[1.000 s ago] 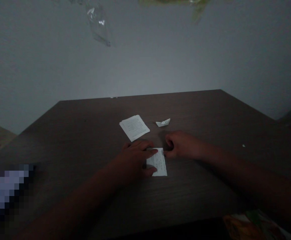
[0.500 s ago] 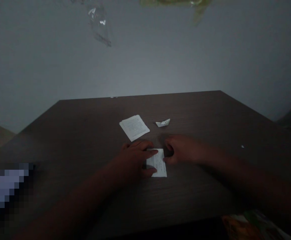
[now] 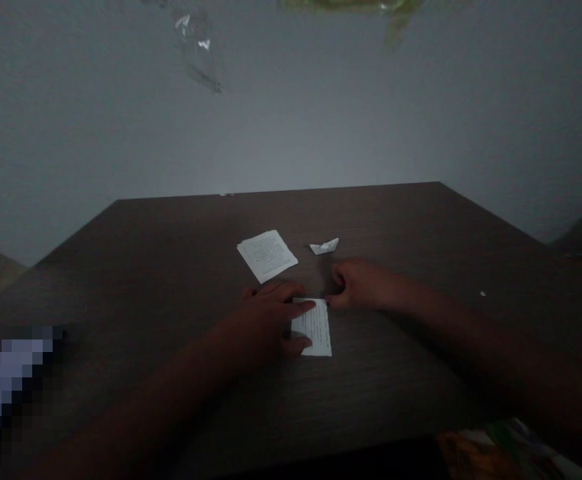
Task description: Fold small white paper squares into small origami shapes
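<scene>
My left hand lies flat with its fingers across a small printed paper sheet, pressing it to the dark wood-grain table. The fingertips cover the sheet's left part. My right hand is curled just beyond the sheet's top right corner, with its fingertips at that corner. Farther up the table sit a small stack of printed paper and a little white folded paper boat, and neither hand touches them.
A pixelated pale object covers the lower left corner. A colourful patterned item lies below the table's near edge at the lower right. A small white speck lies on the table. A grey wall stands behind the table.
My right hand has drawn back up the table, off the sheet's right edge. My left hand and the sheet have barely moved.
</scene>
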Available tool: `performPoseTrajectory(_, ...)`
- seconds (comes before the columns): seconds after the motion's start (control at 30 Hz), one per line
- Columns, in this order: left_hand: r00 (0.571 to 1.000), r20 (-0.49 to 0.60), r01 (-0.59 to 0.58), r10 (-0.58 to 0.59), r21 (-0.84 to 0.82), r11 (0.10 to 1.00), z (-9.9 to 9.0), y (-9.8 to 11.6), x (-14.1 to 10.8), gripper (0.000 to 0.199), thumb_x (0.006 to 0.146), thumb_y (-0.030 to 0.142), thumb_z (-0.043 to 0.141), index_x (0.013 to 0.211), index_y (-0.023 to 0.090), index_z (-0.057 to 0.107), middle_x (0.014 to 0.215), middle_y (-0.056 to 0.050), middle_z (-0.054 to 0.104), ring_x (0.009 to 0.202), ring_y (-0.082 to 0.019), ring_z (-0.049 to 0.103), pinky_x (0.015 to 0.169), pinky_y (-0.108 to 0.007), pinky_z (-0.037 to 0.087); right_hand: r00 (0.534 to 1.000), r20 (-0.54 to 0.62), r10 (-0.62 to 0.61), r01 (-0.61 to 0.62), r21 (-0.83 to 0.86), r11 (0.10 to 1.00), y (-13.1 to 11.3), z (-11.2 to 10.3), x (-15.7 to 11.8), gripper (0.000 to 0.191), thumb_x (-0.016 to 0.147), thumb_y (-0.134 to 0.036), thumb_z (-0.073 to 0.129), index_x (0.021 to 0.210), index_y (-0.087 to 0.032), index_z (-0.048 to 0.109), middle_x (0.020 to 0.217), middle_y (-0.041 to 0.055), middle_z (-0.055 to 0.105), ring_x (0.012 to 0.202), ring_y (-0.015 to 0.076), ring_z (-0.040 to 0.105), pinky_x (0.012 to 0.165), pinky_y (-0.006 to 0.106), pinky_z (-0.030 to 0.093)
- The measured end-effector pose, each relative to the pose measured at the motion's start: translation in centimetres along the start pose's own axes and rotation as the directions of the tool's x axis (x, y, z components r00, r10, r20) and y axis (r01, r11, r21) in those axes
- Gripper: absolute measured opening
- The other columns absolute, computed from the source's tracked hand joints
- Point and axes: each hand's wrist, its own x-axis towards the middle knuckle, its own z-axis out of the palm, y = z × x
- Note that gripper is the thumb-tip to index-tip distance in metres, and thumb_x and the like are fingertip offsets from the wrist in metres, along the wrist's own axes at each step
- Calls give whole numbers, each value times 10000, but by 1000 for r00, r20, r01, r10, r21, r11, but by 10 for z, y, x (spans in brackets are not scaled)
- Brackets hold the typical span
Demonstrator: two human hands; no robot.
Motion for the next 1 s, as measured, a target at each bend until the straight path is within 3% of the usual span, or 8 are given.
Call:
performPoseTrajectory(0.13, 1000, 6, -5, 5, -10, 1000, -7, 4, -2, 652, 1058, 430, 930, 1697, 381, 816, 1811, -138, 731, 1659, -466, 678, 1312, -692, 568, 999, 43, 0, 0, -17, 1000, -7, -2, -9, 266, 920, -394, 1017, 944, -220, 817, 965, 75, 791, 839, 244, 681, 742, 361, 417)
performPoseTrajectory(0.23, 1000, 3, -8, 8, -24, 1000, -11, 8, -2, 646, 1060, 415, 935, 1693, 365, 819, 1795, -138, 740, 1649, -462, 686, 1311, -680, 575, 989, 84, -123, 125, -24, 992, -15, 3, -28, 286, 879, -396, 1040, 975, -217, 838, 1023, 92, 844, 886, 264, 728, 750, 355, 451)
performPoseTrajectory(0.37, 999, 46, 23, -21, -28, 999, -15, 12, 0, 665, 1071, 404, 938, 1719, 337, 802, 1824, -148, 709, 1671, -487, 663, 1338, -708, 548, 971, 51, -234, 234, 6, 972, -18, 12, -41, 306, 787, -371, 1078, 928, -243, 838, 989, 73, 857, 881, 283, 751, 754, 362, 464)
performPoseTrajectory(0.57, 997, 67, 34, -34, -7, 999, -15, 11, 0, 686, 1075, 419, 922, 1744, 373, 780, 1862, -145, 685, 1709, -475, 632, 1345, -715, 535, 999, 18, -31, 32, -27, 999, -10, 4, -16, 298, 889, -415, 1025, 969, -226, 809, 968, 62, 807, 824, 242, 696, 680, 338, 398)
performPoseTrajectory(0.8, 998, 55, 32, -30, -37, 999, -14, 11, 0, 683, 1064, 385, 955, 1726, 333, 794, 1846, -167, 696, 1698, -515, 647, 1334, -802, 545, 998, -49, 36, -37, -11, 999, 5, 4, 11, 288, 983, -439, 966, 1020, -215, 788, 1028, 87, 818, 870, 241, 693, 707, 346, 397)
performPoseTrajectory(0.87, 999, 36, 9, -8, -42, 999, -13, 10, -1, 664, 1061, 377, 965, 1703, 316, 807, 1825, -174, 712, 1681, -513, 663, 1330, -796, 544, 996, -90, 3, -1, 13, 1000, 10, 11, 10, 252, 992, -394, 955, 1019, -218, 778, 1045, 88, 819, 901, 249, 700, 734, 346, 411)
performPoseTrajectory(1.0, 1000, -9, -10, 10, -43, 999, -11, 4, 1, 596, 1063, 372, 984, 1640, 322, 844, 1764, -158, 766, 1633, -473, 709, 1362, -714, 524, 973, -150, -177, 199, 144, 969, 17, 24, 0, 88, 1047, -261, 868, 1037, -213, 795, 1065, 78, 819, 979, 256, 740, 835, 343, 485)
